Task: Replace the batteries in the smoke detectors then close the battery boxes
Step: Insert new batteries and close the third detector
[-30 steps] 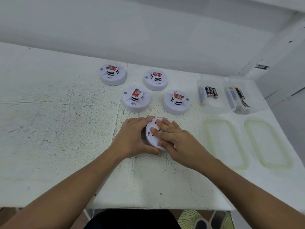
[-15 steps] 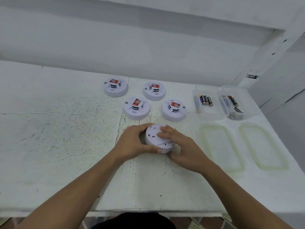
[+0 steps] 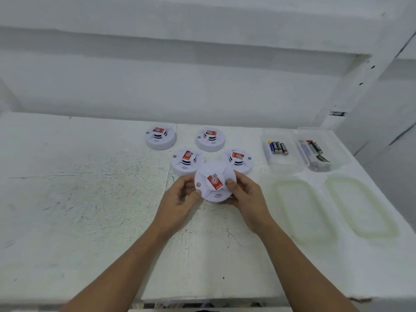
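— Left hand (image 3: 180, 199): condition?
— Fingers curled, gripping the left rim of the held smoke detector (image 3: 213, 182). The right hand (image 3: 245, 199) grips the opposite rim, with its thumb on the top face beside the red label.
— Position of the unit?
— Raised off the counter (image 3: 90, 199), directly in front of the person. It sits on the near side of the four other detectors (image 3: 188, 162) and overlaps the near pair in this view.
— Orientation?
— The labelled face is toward the person, slightly tilted. The back face is turned down and away, so the state of its battery door cannot be told.
— Which relation governs the next move?
— The supply lies ahead and to the right. The batteries (image 3: 278, 147) rest in two clear boxes (image 3: 283, 167), long axes running roughly away from the person. The lids (image 3: 301, 212) lie off, on the near side of the boxes. The right hand is the nearer one.
— Recommendation?
— As a judgement only: to reach the back, turn the unit over first. The left hand should then steady it while the right reaches for a battery.
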